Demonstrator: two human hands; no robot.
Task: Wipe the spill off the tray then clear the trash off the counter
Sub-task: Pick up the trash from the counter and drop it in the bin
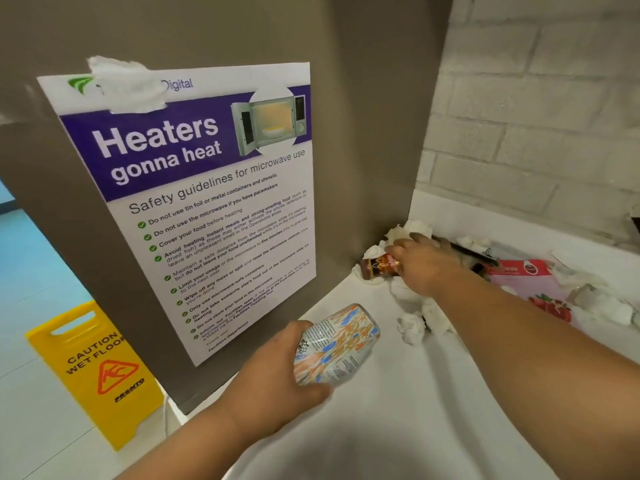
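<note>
My left hand grips a patterned can, white with orange and blue marks, above the near part of the white counter. My right hand reaches to the far corner and closes its fingers round a small brown bottle that lies on its side among crumpled white tissues. Behind the hand a dark tray shows only its edge. A pink and red packet lies to the right with more tissues around it.
A grey cabinet side with a microwave safety poster stands to the left of the counter. A white brick wall backs the counter. A yellow wet-floor sign stands on the floor at lower left.
</note>
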